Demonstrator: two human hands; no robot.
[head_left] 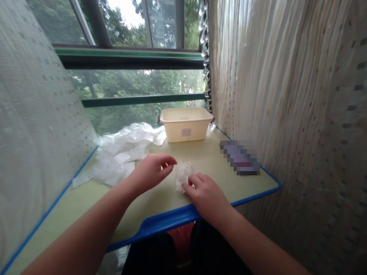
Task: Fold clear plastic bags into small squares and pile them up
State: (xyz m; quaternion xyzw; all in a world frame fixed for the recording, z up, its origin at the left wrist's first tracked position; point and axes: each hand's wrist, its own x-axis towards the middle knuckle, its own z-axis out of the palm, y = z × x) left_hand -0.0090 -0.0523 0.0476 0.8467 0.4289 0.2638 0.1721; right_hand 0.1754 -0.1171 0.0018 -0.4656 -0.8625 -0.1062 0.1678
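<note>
A small crumpled piece of clear plastic [183, 175] lies on the pale green table [155, 204]. At its lower right edge, my right hand [205, 193] pinches it between thumb and bent fingers. My left hand [157, 170] hovers just left of the plastic, fingers curved and a gap between them and the thumb, with nothing in it. Behind my left hand spreads a heap of thin white plastic bags [123, 152], partly hidden by that hand and forearm.
A cream plastic bin [187, 131] with a small label stands at the back of the table. On the right lies a blurred-out flat dark object [240, 158]. Curtains [266, 76] hang on both sides, and a window [137, 80] is behind. The table has a raised blue edge [169, 219].
</note>
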